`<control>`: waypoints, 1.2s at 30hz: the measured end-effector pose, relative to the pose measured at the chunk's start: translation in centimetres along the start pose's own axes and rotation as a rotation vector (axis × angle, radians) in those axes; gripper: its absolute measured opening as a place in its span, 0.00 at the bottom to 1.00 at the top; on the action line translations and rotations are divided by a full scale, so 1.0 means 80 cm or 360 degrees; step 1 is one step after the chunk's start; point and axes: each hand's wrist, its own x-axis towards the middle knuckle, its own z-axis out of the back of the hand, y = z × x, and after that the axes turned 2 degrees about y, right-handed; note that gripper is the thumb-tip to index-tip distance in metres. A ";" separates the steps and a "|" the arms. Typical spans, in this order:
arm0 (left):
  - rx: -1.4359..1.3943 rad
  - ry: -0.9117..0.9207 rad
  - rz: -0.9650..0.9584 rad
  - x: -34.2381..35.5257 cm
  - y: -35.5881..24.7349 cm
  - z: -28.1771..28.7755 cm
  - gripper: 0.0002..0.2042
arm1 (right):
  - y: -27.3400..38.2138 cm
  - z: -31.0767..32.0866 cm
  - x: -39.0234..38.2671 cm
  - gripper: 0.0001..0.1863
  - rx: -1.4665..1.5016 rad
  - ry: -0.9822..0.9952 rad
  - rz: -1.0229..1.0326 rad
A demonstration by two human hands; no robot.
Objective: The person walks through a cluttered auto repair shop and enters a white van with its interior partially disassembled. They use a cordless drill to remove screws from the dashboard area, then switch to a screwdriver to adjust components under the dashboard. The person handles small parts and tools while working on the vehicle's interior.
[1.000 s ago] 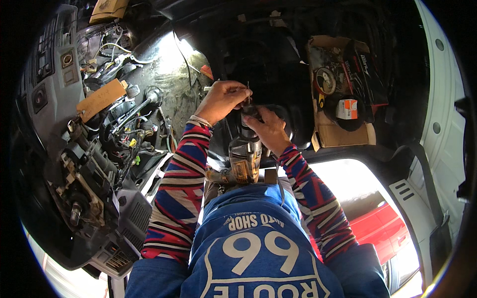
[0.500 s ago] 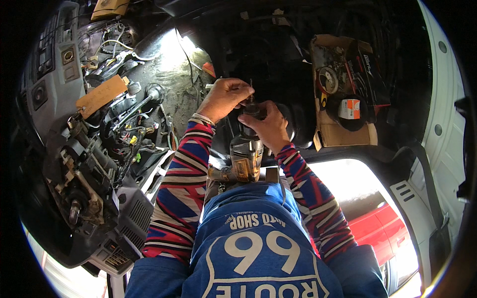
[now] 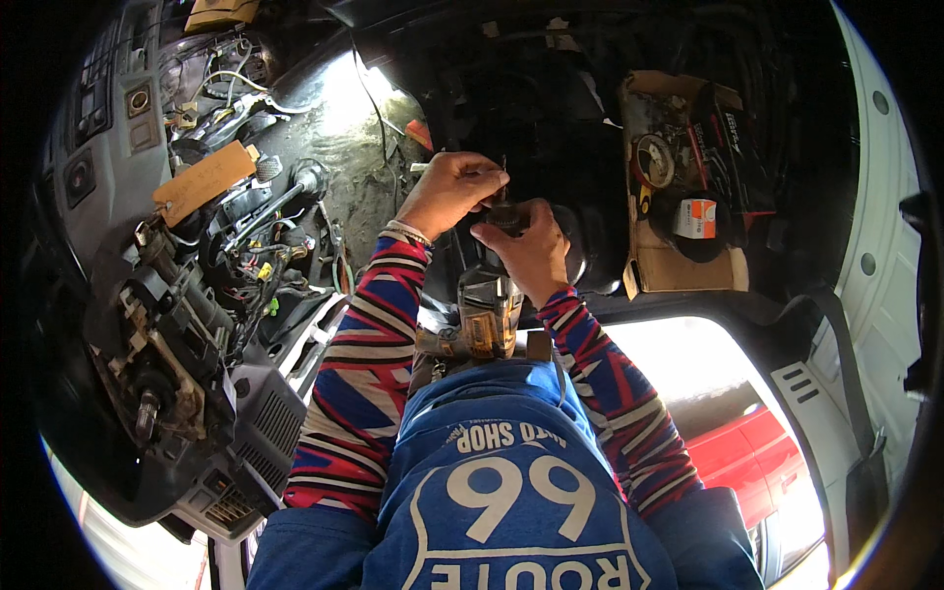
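Note:
A yellow and black cordless drill (image 3: 488,313) stands against my waist with its nose pointing away from me. My right hand (image 3: 532,254) is closed round the dark chuck (image 3: 505,218) at its front end. Just beyond, the thumb and fingers of my left hand (image 3: 446,195) pinch a thin drill bit (image 3: 504,163) whose tip sticks out past them. My fingers hide where the bit meets the chuck.
Right of my hands lies an open cardboard box (image 3: 688,272) holding a tape roll (image 3: 653,160) and a small orange and white box (image 3: 695,218). Left are a dismantled dashboard (image 3: 138,128), loose wiring and a steering column part (image 3: 187,295) with a cardboard tag (image 3: 206,183).
Both hands keep their grip on the chuck and the bit. The view has shifted slightly; otherwise little differs.

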 end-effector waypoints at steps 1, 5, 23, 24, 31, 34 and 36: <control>-0.0066 0.0030 -0.0034 0.000 0.001 0.001 0.11 | 0.002 0.001 0.000 0.35 -0.0009 0.0040 -0.0060; 0.0298 -0.0046 0.0027 0.002 -0.003 0.000 0.18 | 0.000 0.012 0.001 0.33 0.0090 0.0155 0.0021; 0.1256 -0.0785 -0.0133 -0.042 -0.005 -0.072 0.27 | -0.034 -0.026 -0.058 0.39 -0.0674 -0.0423 0.0547; 0.1217 -0.0780 -0.0170 -0.041 0.000 -0.072 0.27 | -0.038 -0.035 -0.056 0.39 -0.0684 -0.0463 0.0507; 0.0978 -0.0671 -0.0357 -0.034 0.015 -0.061 0.26 | -0.060 -0.057 -0.049 0.35 -0.0538 -0.0534 0.0591; 0.1088 -0.0570 -0.0224 -0.035 0.000 -0.054 0.27 | -0.055 -0.057 -0.049 0.35 -0.0481 -0.0582 0.0571; 0.1268 -0.0416 0.0044 -0.033 -0.013 -0.049 0.33 | -0.047 -0.059 -0.047 0.34 -0.0392 -0.0618 0.0468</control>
